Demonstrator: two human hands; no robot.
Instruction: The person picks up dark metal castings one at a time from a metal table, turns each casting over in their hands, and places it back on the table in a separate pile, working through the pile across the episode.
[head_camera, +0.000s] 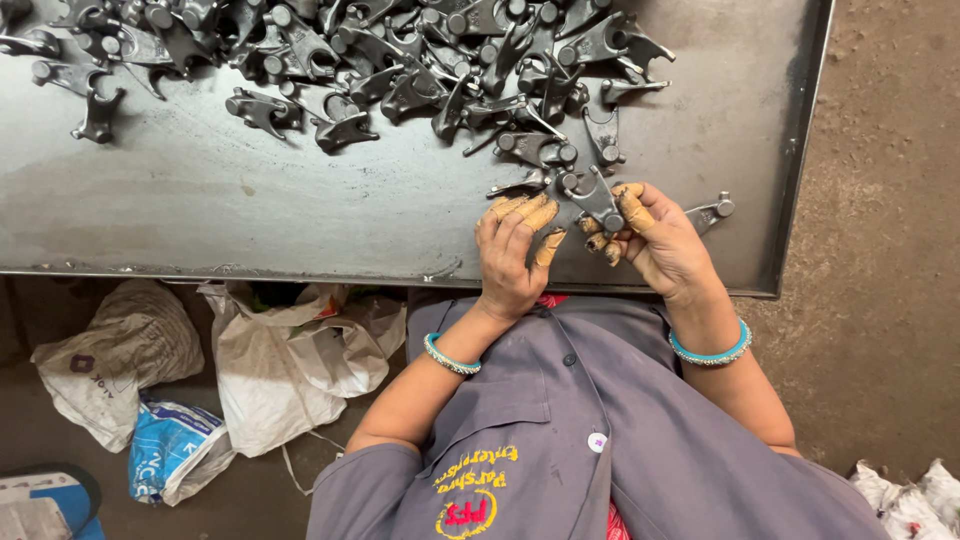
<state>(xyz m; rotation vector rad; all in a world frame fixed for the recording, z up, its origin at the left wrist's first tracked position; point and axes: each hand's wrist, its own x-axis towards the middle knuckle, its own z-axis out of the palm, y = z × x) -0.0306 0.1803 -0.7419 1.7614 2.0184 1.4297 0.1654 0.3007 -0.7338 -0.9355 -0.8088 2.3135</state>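
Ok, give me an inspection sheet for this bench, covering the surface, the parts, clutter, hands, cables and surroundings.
Surface: dark metal tray table with a raised rim, scuffed and dusty.
Job's things: heap of dark forged metal parts along the far side; one stray part near the right rim.
Clutter: nothing seen on the table.
Hands: left hand rests flat on the table, fingertips wrapped in tan tape; right hand grips one forked metal part.
Cables: nothing seen.
Surroundings: crumpled white sacks on the floor under the table; dirt floor to the right.
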